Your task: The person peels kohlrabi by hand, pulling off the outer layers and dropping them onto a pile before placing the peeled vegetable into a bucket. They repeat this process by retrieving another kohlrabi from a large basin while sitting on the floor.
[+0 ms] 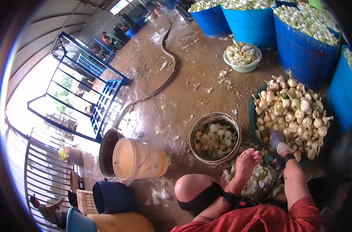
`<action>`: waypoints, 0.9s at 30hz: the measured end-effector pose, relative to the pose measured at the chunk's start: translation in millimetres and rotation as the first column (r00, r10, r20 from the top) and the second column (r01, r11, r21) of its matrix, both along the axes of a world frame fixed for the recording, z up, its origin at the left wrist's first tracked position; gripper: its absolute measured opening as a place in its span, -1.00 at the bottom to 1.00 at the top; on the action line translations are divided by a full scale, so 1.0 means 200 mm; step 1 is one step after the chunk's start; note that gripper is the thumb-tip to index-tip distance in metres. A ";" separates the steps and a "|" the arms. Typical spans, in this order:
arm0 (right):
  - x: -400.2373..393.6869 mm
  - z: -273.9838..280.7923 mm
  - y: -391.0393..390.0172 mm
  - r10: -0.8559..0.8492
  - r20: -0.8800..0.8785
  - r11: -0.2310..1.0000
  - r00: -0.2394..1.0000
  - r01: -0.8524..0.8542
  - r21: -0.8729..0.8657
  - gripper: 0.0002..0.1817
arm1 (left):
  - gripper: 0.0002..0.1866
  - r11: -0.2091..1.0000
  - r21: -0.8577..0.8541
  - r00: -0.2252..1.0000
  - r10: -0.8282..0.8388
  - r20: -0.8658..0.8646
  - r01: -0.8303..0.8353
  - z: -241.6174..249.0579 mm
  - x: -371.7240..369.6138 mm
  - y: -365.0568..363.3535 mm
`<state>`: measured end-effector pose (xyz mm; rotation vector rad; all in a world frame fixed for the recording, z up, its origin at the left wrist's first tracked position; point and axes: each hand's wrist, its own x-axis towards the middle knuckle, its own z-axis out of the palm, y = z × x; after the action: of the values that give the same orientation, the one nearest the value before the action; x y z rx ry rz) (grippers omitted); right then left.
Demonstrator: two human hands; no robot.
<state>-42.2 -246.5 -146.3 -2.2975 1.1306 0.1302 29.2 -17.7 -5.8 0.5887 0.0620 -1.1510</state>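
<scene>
My right hand (276, 140), in a grey-blue glove, reaches into the left part of a wide dark green tub (252, 118) heaped with brownish, root-covered bulbs (290, 106). Its fingertips are lost among the bulbs, so its grip is unclear. My left forearm (213, 210) has a black band at the wrist and lies by my bent knee. Past the band, I cannot make out my left hand apart from the bare foot (245, 164). A round metal pot (192, 144) with cleaned white bulbs stands left of the foot. Pale peelings (261, 179) lie beneath and beside the foot.
Large blue barrels (305, 50) of white bulbs line the upper right, beside a small pale basin (243, 68) of peelings. A hose (172, 71) crosses the wet floor. Buckets (141, 160), a blue metal frame (118, 77) and a seated person (50, 208) are at left; other people are far off.
</scene>
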 end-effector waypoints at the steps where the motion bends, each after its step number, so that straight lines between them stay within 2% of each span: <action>1: -0.02 0.05 0.01 0.066 -0.004 0.997 0.998 -0.066 -0.040 -0.36 | -0.80 1.000 -0.010 1.000 0.001 0.000 -0.001 0.01 0.00 0.00; 2: -0.05 0.12 0.00 0.067 -0.004 0.997 0.998 -0.067 -0.049 -0.36 | -0.84 0.995 0.096 1.000 -0.011 0.024 0.009 0.01 -0.01 -0.01; 3: -0.08 0.18 -0.01 0.094 0.051 0.994 0.994 -0.097 0.047 -0.43 | -0.86 0.979 0.204 0.999 -0.027 0.044 0.017 0.00 -0.01 -0.01; 4: -0.10 0.23 0.00 0.115 0.108 0.982 0.988 -0.129 0.140 -0.49 | -0.89 0.967 0.254 0.998 -0.040 0.055 0.025 -0.02 -0.01 -0.01; 5: -0.13 0.25 0.01 0.113 0.105 0.983 0.988 -0.126 0.133 -0.49 | -0.89 0.969 0.246 0.998 -0.043 0.053 0.028 -0.03 -0.02 -0.01; 7: -0.20 0.30 0.04 -0.129 0.432 0.946 0.892 -0.020 0.323 -0.60 | -0.83 0.933 0.354 0.954 -0.160 0.253 0.063 -0.07 -0.05 -0.01; 8: -0.21 0.48 0.13 -0.346 0.381 0.841 0.858 0.104 0.531 -0.66 | -0.68 0.891 0.443 0.913 -0.256 0.316 0.096 -0.06 -0.05 -0.02; 9: -0.25 0.47 0.17 -0.348 0.453 0.839 0.821 0.057 0.541 -0.70 | -0.68 0.895 0.432 0.911 -0.265 0.315 0.111 -0.09 -0.08 -0.04; 11: -0.27 0.54 0.33 -0.258 0.596 0.910 0.761 -0.016 0.414 -0.73 | -0.52 0.957 0.288 0.788 -0.186 0.587 0.011 -0.19 -0.16 -0.07; 12: -0.28 0.53 0.41 -0.290 0.625 0.905 0.725 -0.004 0.425 -0.74 | -0.42 0.952 0.307 0.735 -0.220 0.641 0.016 -0.19 -0.18 -0.08; 13: -0.29 0.53 0.48 -0.323 0.651 0.898 0.687 0.007 0.439 -0.75 | -0.42 0.953 0.303 0.734 -0.226 0.640 0.029 -0.19 -0.20 -0.08; 14: -0.32 0.56 0.51 -0.197 0.660 0.951 0.725 -0.022 0.308 -0.77 | -0.43 0.919 0.394 0.678 -0.307 0.668 0.028 -0.15 -0.19 -0.08; 15: -0.34 0.56 0.54 -0.071 0.733 0.983 0.676 -0.075 0.165 -0.79 | -0.43 0.874 0.485 0.619 -0.393 0.679 0.023 -0.13 -0.19 -0.07; 17: -0.37 0.57 0.55 -0.018 0.712 0.975 0.702 -0.146 0.169 -0.78 | -0.51 0.929 0.370 0.555 -0.295 0.778 -0.026 -0.18 -0.19 -0.07; 18: -0.39 0.50 0.55 -0.028 0.714 0.985 0.700 -0.104 0.141 -0.81 | -0.62 0.932 0.363 0.549 -0.308 0.777 0.009 -0.12 -0.20 -0.06; 19: -0.41 0.62 0.57 -0.051 0.665 0.977 0.745 -0.101 0.188 -0.84 | -0.72 0.949 0.312 0.531 -0.289 0.796 0.049 -0.07 -0.20 -0.05; 20: -0.42 0.67 0.60 0.008 0.727 0.997 0.686 -0.064 0.049 -0.85 | -0.74 0.965 0.260 0.632 -0.218 0.744 0.026 -0.04 -0.24 -0.04; 21: -0.45 0.65 0.60 0.107 0.712 0.992 0.694 -0.032 -0.118 -0.85 | -0.72 0.958 0.267 0.617 -0.272 0.738 0.103 0.03 -0.24 -0.01; 23: -0.47 0.68 0.61 0.106 0.711 0.987 0.696 0.016 -0.162 -0.86 | -0.68 0.950 0.269 0.723 -0.299 0.623 0.160 0.01 -0.24 0.01; 25: -0.48 0.71 0.64 -0.003 0.760 0.996 0.650 0.071 -0.056 -0.85 | -0.64 0.961 0.187 0.803 -0.274 0.530 0.204 0.03 -0.25 0.03; 26: -0.49 0.74 0.65 -0.098 0.757 0.995 0.646 0.085 0.056 -0.84 | -0.64 0.960 0.175 0.825 -0.279 0.492 0.220 0.04 -0.25 0.04; 27: -0.49 0.74 0.65 -0.129 0.726 0.990 0.675 0.127 0.058 -0.83 | -0.64 0.959 0.162 0.844 -0.280 0.457 0.231 0.06 -0.25 0.05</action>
<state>-141.1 -117.4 0.9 -1.9321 0.8321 -0.7873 -20.6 -8.2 6.7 0.9825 -0.3978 -1.2352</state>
